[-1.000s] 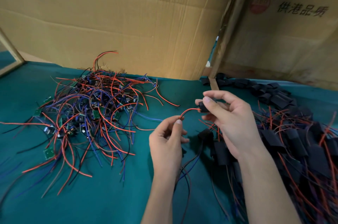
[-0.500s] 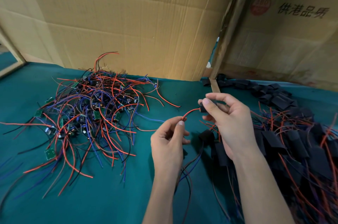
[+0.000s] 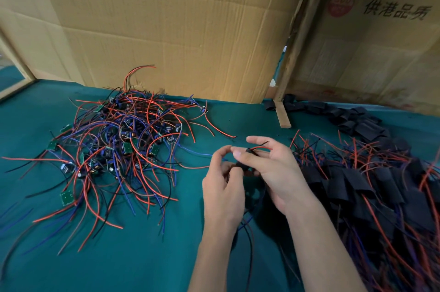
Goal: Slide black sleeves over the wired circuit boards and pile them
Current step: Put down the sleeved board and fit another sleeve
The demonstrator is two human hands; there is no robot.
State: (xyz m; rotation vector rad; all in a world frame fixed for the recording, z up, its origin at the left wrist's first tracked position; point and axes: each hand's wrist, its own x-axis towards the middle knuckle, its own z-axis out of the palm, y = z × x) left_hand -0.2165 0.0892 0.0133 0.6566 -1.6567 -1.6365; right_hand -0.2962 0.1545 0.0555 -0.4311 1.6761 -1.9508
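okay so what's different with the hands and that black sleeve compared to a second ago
The left hand has moved up to meet the right hand, closing the gap the red wire used to span. The black sleeve now sits pinched between both hands, and the red wire pokes out past the right fingers. The loose wired boards and the sleeved pile lie as before.

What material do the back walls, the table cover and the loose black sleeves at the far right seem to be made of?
Back walls: plain brown corrugated cardboard, matte, with creases and fold lines.
Table cover: probably a teal cloth or felt, dull and without shine; the weave is too fine to tell.
Loose black sleeves: flattened matte black tubing, likely soft plastic or rubber; they lie bent and folded.
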